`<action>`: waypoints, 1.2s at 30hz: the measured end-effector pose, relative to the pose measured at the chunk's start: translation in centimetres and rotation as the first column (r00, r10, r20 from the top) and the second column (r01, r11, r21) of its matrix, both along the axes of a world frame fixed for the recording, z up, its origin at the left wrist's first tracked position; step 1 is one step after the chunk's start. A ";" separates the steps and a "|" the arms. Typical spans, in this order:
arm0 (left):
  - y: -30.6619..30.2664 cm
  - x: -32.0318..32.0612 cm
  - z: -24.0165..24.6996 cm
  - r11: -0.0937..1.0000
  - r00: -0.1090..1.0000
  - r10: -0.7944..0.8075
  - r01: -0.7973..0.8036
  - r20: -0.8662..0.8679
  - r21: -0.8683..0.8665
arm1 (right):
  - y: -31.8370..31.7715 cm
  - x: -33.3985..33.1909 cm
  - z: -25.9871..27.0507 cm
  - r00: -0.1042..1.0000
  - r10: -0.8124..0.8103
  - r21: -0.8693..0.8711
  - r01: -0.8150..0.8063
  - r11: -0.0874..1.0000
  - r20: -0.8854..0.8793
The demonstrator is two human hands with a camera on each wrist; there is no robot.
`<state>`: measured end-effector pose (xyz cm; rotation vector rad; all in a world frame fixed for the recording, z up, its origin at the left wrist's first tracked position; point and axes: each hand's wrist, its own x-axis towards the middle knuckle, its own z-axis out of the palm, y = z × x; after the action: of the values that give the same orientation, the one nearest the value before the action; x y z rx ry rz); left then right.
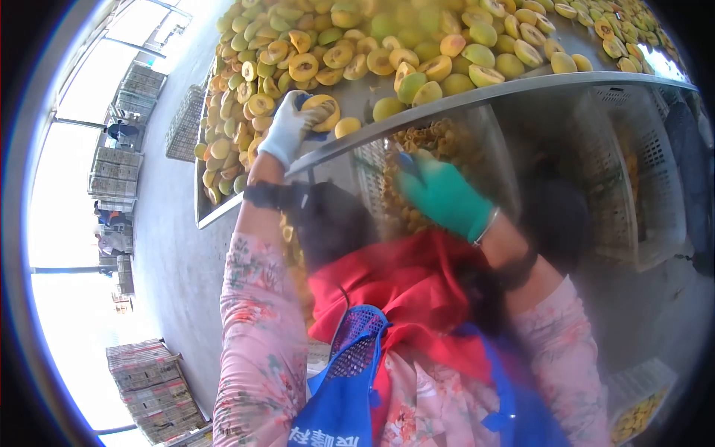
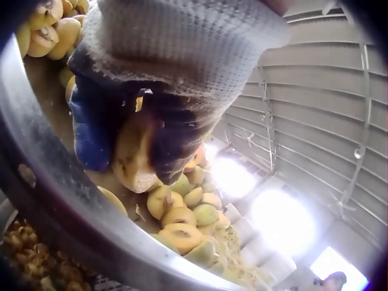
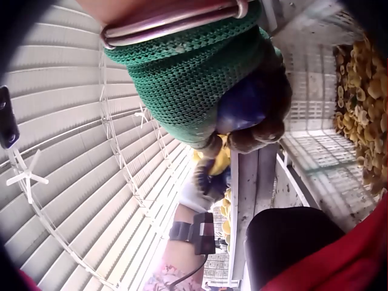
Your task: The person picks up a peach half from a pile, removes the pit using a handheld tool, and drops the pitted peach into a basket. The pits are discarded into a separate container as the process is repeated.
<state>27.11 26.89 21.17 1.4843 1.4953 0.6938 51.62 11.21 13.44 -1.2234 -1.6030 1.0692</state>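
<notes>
My left hand [image 1: 292, 127], in a white glove with a dark blue palm, grips a halved yellow peach [image 1: 322, 112] at the near edge of a metal table [image 1: 356, 95]. Up close in the left wrist view, the peach half [image 2: 132, 160] sits between the blue thumb and the fingers. My right hand [image 1: 447, 195] wears a green glove and is held in front of the table rim, above a crate of scraps [image 1: 428, 141]. Its fingers [image 3: 260, 134] are curled, with the blue-coated thumb bent across; I cannot tell whether something small is inside.
Many peach halves [image 1: 339, 56] lie heaped across the table. Its raised metal rim [image 1: 477, 97] runs between the table and my body. White plastic crates [image 1: 622, 171] stand below to the right. Stacked crates [image 1: 153, 384] are on the floor to the left.
</notes>
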 end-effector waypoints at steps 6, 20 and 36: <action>-9.6 2.8 0.7 1.000 0.827 0.016 -0.013 0.563 -0.009 | -1.1 -3.3 0.8 0.976 -0.008 0.387 0.093 0.918 -0.218; -13.4 4.9 -3.6 0.996 0.447 0.059 -0.092 0.892 -0.020 | -3.3 -3.7 0.9 0.975 -0.060 0.217 0.013 0.976 0.215; -13.8 5.1 -5.6 0.994 0.473 0.082 0.022 0.877 -0.105 | -3.3 -4.5 -0.9 0.994 0.057 0.171 -0.072 0.983 0.090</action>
<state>32.22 13.07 15.55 0.7448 0.6932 1.1602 47.15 7.86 12.49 -1.1190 -1.7720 0.9053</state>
